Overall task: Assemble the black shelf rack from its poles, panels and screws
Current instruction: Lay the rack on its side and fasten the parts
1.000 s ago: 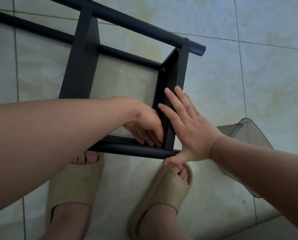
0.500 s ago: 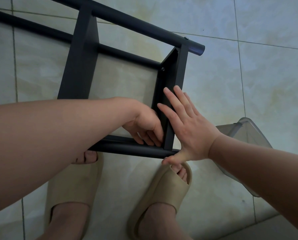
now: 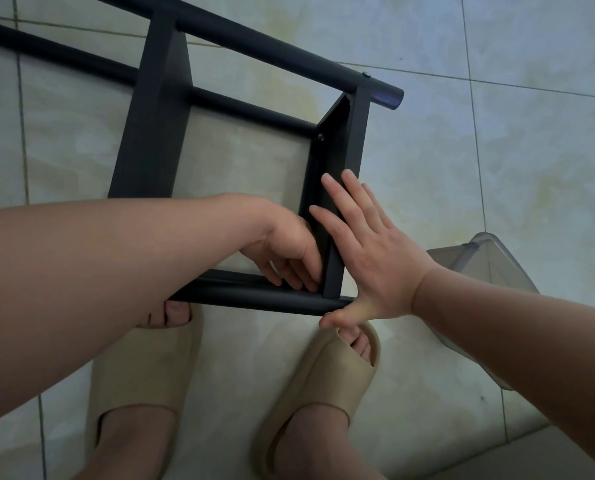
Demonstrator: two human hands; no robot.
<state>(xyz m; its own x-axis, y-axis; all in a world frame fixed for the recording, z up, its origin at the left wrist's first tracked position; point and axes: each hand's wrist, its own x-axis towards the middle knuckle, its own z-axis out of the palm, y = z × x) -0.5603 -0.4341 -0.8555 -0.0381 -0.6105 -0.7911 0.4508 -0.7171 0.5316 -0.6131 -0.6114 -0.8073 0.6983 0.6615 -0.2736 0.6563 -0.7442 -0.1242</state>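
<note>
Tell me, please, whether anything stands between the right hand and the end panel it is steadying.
Nothing visible does. The right hand lies flat on the outer face of the end panel, thumb at the near pole. The left hand is on the panel's inner side, not between them.

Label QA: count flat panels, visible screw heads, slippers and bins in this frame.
Black flat shelf panels: 2
Small round screw heads: 2
Beige foam slippers: 2
Clear plastic bin: 1
Total: 7
</note>
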